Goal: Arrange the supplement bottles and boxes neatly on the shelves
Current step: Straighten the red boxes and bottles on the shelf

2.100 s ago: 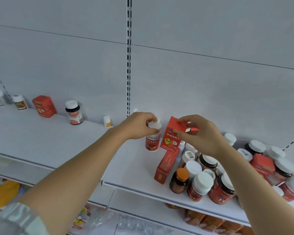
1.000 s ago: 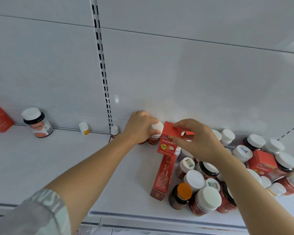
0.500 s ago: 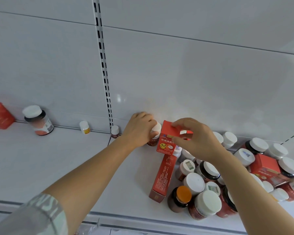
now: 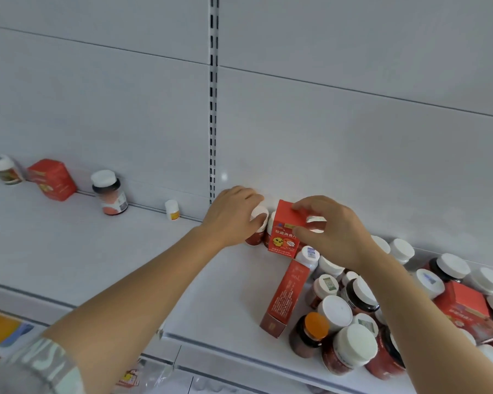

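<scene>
At the back wall, just right of the slotted upright (image 4: 213, 109), the left hand (image 4: 234, 216) holds a white-capped bottle (image 4: 257, 226); the right hand (image 4: 329, 230) pinches a red box (image 4: 285, 231) by its top edges — light, crushable card, best held gently; both stand on the shelf (image 4: 97, 251).

white back panel (image 4: 353, 137), slotted upright (image 4: 213, 109)
</scene>
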Tool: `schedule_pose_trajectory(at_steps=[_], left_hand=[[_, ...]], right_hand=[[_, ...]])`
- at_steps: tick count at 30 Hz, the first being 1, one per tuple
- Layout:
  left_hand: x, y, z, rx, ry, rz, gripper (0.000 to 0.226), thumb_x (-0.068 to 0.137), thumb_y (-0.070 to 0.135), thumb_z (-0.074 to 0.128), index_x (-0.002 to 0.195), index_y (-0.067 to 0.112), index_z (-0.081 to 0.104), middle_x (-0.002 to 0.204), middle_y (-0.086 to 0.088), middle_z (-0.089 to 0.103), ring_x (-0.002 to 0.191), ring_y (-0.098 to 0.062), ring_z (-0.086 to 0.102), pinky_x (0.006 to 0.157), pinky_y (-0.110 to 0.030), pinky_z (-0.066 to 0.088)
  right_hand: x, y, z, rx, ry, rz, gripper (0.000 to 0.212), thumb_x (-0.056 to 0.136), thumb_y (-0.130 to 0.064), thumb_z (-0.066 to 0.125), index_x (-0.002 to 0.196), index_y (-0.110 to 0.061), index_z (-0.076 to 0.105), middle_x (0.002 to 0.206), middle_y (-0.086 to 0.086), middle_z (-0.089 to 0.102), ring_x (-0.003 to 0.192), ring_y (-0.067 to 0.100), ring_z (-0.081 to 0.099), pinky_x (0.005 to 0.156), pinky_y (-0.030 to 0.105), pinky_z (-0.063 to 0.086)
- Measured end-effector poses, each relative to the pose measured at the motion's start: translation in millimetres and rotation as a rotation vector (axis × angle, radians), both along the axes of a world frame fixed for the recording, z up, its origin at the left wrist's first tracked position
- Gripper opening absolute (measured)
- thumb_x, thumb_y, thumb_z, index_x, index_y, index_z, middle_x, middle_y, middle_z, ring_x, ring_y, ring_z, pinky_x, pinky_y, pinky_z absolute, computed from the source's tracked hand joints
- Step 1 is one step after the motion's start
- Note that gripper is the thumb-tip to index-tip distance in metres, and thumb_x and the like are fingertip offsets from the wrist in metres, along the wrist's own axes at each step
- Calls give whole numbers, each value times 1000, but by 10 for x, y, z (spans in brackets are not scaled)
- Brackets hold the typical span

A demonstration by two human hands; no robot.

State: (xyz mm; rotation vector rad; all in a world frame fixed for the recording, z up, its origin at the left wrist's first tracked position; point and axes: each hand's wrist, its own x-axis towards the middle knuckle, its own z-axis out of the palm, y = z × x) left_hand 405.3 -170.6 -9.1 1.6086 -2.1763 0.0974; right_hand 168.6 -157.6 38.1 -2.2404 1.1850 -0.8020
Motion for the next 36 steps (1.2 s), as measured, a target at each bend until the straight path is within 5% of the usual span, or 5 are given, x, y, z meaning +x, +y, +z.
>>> schedule_pose_trajectory(at_steps=[9, 15, 19, 26, 36], left_hand=[[676, 664, 135, -23, -15, 113, 47, 95, 43, 52, 133, 15, 56, 132, -1, 58, 127, -20, 47, 106, -36, 38], [1332, 1151, 189, -40, 13, 183, 48, 95, 44, 53, 133, 15, 57, 135, -3, 57, 130, -22, 46, 106, -41, 39], [1900, 1557, 204, -33, 23, 195, 47, 94, 43, 54, 131, 15, 57, 130, -1, 59, 125, -22, 49, 103, -37, 40], [2824, 2133, 171, -1, 9, 222, 54, 94, 50, 49, 138, 18, 51, 140, -1, 53, 129, -21, 44, 108, -36, 37], [3909, 2092, -23, 88, 22, 320, 59, 95, 50, 48, 142, 15, 46, 147, -6, 47, 136, -24, 39, 111, -38, 34]], right_hand=[[551, 280, 23, -17, 54, 70, 35, 88, -22, 68, 121, -28, 60, 112, -21, 56, 98, -7, 60, 76, 1, 46], [1178, 614, 78, -36, 37, 101, 35, 90, -16, 64, 123, -27, 58, 115, -23, 54, 104, 4, 61, 83, 15, 53], [1752, 932, 49, -61, 48, 62, 38, 90, -15, 64, 124, -29, 57, 117, -20, 54, 104, -1, 57, 83, 1, 43], [2727, 1385, -76, -69, 74, 70, 38, 92, -15, 62, 128, -26, 55, 120, -15, 53, 101, 1, 55, 79, -5, 38], [4028, 1193, -197, -104, 89, 170, 37, 92, -17, 61, 128, -23, 54, 126, -8, 54, 105, 10, 59, 95, 26, 51]])
